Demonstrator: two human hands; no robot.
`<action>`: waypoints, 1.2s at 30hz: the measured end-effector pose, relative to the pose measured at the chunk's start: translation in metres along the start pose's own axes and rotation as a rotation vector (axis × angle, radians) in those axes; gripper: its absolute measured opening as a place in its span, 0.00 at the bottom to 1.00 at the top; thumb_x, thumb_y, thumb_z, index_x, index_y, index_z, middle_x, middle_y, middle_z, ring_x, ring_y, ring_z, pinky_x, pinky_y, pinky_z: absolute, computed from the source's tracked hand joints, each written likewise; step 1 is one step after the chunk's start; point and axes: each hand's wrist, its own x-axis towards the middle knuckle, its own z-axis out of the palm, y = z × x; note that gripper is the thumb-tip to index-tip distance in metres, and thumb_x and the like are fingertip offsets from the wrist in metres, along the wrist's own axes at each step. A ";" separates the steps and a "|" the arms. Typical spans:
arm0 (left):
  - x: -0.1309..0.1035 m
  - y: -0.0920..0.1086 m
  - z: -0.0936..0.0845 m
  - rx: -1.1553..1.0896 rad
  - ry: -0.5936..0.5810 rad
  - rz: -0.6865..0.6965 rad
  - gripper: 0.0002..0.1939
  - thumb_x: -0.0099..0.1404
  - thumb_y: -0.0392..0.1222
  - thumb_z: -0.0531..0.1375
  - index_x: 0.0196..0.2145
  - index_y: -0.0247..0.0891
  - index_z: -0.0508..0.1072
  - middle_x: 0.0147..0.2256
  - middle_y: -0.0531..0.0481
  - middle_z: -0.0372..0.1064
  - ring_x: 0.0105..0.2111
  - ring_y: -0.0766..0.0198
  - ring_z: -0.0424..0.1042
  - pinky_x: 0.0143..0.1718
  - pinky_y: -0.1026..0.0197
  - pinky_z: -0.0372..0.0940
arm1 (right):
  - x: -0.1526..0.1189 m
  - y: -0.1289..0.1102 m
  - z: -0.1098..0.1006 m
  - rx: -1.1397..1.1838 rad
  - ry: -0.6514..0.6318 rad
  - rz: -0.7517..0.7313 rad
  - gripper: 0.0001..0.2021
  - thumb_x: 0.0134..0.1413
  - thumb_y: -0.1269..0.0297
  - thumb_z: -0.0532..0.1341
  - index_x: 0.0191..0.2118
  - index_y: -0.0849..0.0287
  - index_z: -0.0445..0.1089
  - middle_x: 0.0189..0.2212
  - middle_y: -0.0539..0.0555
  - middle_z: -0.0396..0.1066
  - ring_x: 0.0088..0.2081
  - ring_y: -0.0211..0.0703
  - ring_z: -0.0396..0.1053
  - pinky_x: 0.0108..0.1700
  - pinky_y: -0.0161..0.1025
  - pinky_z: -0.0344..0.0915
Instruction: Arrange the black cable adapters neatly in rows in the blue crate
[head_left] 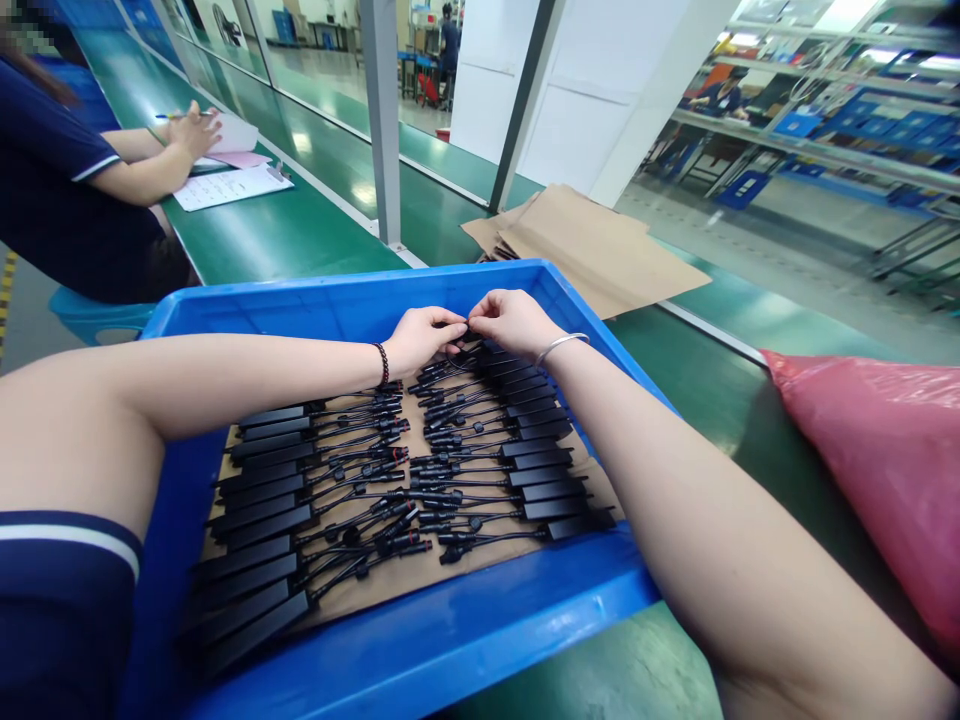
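Observation:
Close together over the far end of a blue plastic bin [480, 615], my left hand [426, 340] and my right hand [516, 322] pinch a small black cable connector [470, 335] between their fingertips. Its shape is mostly covered by the fingers. Two rows of black rectangular modules lie in the bin, a left row [262, 515] and a right row [540, 460]. Their short cables and connectors [390, 470] point to the middle, some with red-orange rings. Brown cardboard [416, 430] lines the bin beneath them.
Brown cardboard sheets [577, 245] are stacked beyond the bin. A red plastic bag [877, 460] lies at the right. On the left, a co-worker sits at the green bench [247, 250] with papers and a clipboard [232, 187]. A grey post [382, 120] rises behind the bin.

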 end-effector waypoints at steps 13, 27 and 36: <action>0.001 -0.003 -0.007 0.334 -0.184 0.191 0.14 0.53 0.44 0.59 0.36 0.33 0.73 0.32 0.48 0.71 0.25 0.70 0.68 0.30 0.66 0.63 | -0.004 -0.005 -0.007 0.110 -0.227 0.231 0.02 0.39 0.74 0.58 0.22 0.63 0.66 0.18 0.51 0.64 0.20 0.34 0.58 0.24 0.33 0.55; -0.002 -0.004 -0.004 0.166 -0.091 0.135 0.13 0.55 0.43 0.60 0.35 0.30 0.71 0.29 0.47 0.68 0.24 0.70 0.67 0.27 0.66 0.62 | -0.011 -0.001 -0.012 0.657 -0.216 0.556 0.11 0.48 0.80 0.55 0.19 0.64 0.64 0.18 0.53 0.66 0.21 0.31 0.62 0.24 0.27 0.61; -0.002 -0.004 0.000 -0.179 -0.093 0.041 0.17 0.54 0.25 0.55 0.41 0.34 0.59 0.37 0.48 0.65 0.29 0.70 0.71 0.39 0.58 0.66 | -0.004 0.003 -0.007 0.606 -0.065 0.421 0.07 0.52 0.78 0.55 0.25 0.65 0.65 0.20 0.51 0.66 0.18 0.28 0.58 0.20 0.28 0.57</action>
